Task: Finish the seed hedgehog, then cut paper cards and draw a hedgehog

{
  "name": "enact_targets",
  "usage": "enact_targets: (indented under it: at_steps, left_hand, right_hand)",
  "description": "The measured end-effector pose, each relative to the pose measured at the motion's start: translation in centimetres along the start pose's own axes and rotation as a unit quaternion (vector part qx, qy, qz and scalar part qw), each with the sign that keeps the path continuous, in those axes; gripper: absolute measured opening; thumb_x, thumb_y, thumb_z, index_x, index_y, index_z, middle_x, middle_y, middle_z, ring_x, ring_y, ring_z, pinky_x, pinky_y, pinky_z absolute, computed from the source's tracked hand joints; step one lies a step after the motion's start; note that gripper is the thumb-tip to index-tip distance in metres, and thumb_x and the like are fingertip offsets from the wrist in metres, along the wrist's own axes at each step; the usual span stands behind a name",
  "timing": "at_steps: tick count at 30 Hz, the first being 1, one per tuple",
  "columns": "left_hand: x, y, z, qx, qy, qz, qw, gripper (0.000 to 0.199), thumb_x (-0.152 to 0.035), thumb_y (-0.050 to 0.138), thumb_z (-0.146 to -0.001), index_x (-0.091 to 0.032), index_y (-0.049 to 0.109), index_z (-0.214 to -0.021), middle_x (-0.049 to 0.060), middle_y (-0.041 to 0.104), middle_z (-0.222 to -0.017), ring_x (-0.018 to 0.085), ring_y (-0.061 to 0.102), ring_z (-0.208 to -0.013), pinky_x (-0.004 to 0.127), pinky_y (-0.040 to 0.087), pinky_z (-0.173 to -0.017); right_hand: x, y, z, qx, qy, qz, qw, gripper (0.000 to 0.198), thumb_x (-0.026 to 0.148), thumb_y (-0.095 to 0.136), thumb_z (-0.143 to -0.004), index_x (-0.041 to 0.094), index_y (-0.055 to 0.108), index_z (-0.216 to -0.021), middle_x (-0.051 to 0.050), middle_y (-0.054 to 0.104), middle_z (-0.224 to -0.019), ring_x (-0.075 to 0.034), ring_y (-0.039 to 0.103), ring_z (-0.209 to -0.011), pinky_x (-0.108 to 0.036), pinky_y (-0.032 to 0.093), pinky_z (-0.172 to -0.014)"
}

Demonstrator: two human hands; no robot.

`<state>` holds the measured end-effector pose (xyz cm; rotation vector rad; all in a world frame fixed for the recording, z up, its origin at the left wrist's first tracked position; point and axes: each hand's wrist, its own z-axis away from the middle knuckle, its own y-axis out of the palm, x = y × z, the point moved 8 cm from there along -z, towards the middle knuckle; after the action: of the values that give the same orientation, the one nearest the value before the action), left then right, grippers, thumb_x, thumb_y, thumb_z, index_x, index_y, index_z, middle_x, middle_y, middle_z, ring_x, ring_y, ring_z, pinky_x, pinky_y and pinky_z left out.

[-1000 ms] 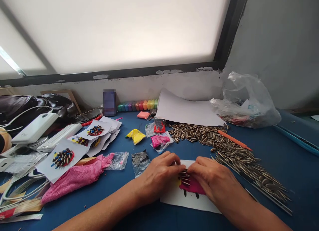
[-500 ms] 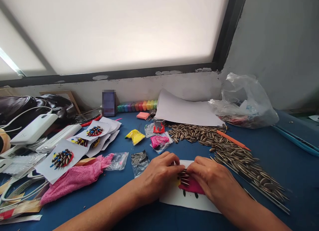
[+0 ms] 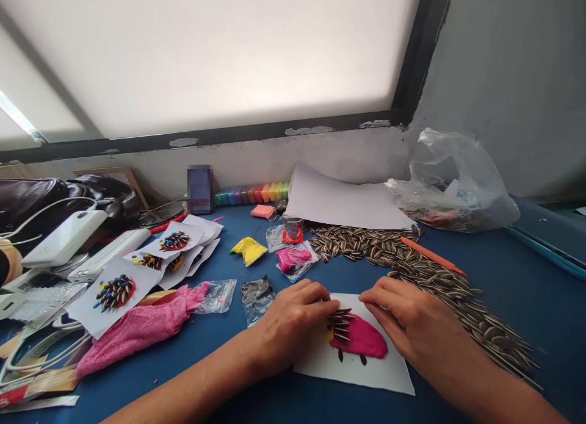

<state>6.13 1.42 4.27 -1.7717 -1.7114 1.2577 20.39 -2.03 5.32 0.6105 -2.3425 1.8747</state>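
**Pink clay shape lies between your two hands on a white card**

Pink clay shape [image 3: 361, 343] sits pressed flat on a white paper card [image 3: 366, 375] directly in front of you on the blue table [image 3: 229, 351]. Its long axis runs left to right, tilting slightly down toward your right. A fan of striped sunflower seeds [image 3: 339, 327] stands stuck into its left end, beside a small patch of yellow clay [image 3: 328, 335].

Your left hand [image 3: 290, 323] rests on the card's left edge, fingers curled loosely, fingertips touching the seeded end. It grips nothing that can be seen. Your right hand [image 3: 412, 323] lies above and to the right of the clay, fingers bent and relaxed, just beside the shape's upper edge; whether a seed is pinched in it cannot be told. The left hand is nearer the seeded end; the right is nearer the bare pink part.

Close behind your right hand, a long loose pile of seeds [image 3: 412, 265] stretches away. Finished seed pictures [image 3: 116, 290] and a pink cloth [image 3: 137, 326] lie off to your left.
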Motion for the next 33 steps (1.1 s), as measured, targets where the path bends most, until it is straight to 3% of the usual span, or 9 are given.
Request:
enact_targets:
  at_steps: [8, 14, 18, 28, 33]
  left_hand:
    - [-0.1, 0.0, -0.2, 0.014, 0.001, -0.014, 1.0, 0.026, -0.008, 0.045, -0.1, -0.013, 0.067, -0.113, 0.008, 0.067, -0.097, 0.018, 0.058, -0.081, 0.028, 0.048, -0.072]
    - [-0.3, 0.0, -0.3, 0.029, -0.007, -0.032, 0.999, 0.028, -0.011, 0.041, -0.102, -0.015, 0.067, -0.109, 0.008, 0.067, -0.097, 0.017, 0.059, -0.082, 0.028, 0.049, -0.073]
    - [-0.3, 0.0, -0.3, 0.039, -0.007, -0.029, 0.999, 0.028, -0.01, 0.041, -0.101, -0.015, 0.067, -0.112, 0.008, 0.067, -0.098, 0.017, 0.059, -0.083, 0.028, 0.05, -0.074]
    - [-0.3, 0.0, -0.3, 0.026, -0.002, -0.031, 0.999, 0.029, -0.014, 0.039, -0.103, -0.015, 0.068, -0.109, 0.007, 0.067, -0.095, 0.017, 0.059, -0.08, 0.027, 0.047, -0.072]
    - [-0.4, 0.0, -0.3, 0.023, -0.001, -0.029, 0.999, 0.03, -0.015, 0.038, -0.104, -0.014, 0.068, -0.108, 0.007, 0.067, -0.094, 0.018, 0.058, -0.079, 0.028, 0.046, -0.07]
  right_hand:
    - [1.2, 0.8, -0.2, 0.011, -0.033, -0.024, 0.999, 0.024, 0.018, 0.049, -0.098, 0.025, 0.072, -0.098, -0.003, 0.064, -0.085, -0.018, 0.064, -0.076, -0.032, 0.051, -0.067]
    - [1.2, 1.2, 0.2, -0.012, -0.021, -0.002, 1.0, 0.027, 0.02, 0.047, -0.099, 0.025, 0.071, -0.089, -0.002, 0.061, -0.079, -0.018, 0.061, -0.073, -0.031, 0.047, -0.064]
    - [1.3, 1.7, -0.1, 0.02, -0.019, 0.0, 1.0, 0.027, 0.018, 0.048, -0.098, 0.025, 0.072, -0.088, -0.003, 0.063, -0.079, -0.018, 0.061, -0.073, -0.03, 0.048, -0.064]
    - [0.3, 2.0, -1.1, 0.072, 0.072, -0.084, 0.991, 0.024, 0.018, 0.051, -0.096, 0.023, 0.072, -0.084, -0.004, 0.067, -0.085, -0.019, 0.065, -0.08, -0.032, 0.048, -0.07]
    - [0.2, 2.3, -1.1, 0.076, 0.074, -0.09, 0.99, 0.024, 0.018, 0.052, -0.096, 0.023, 0.072, -0.084, -0.003, 0.067, -0.085, -0.018, 0.064, -0.079, -0.032, 0.047, -0.07]
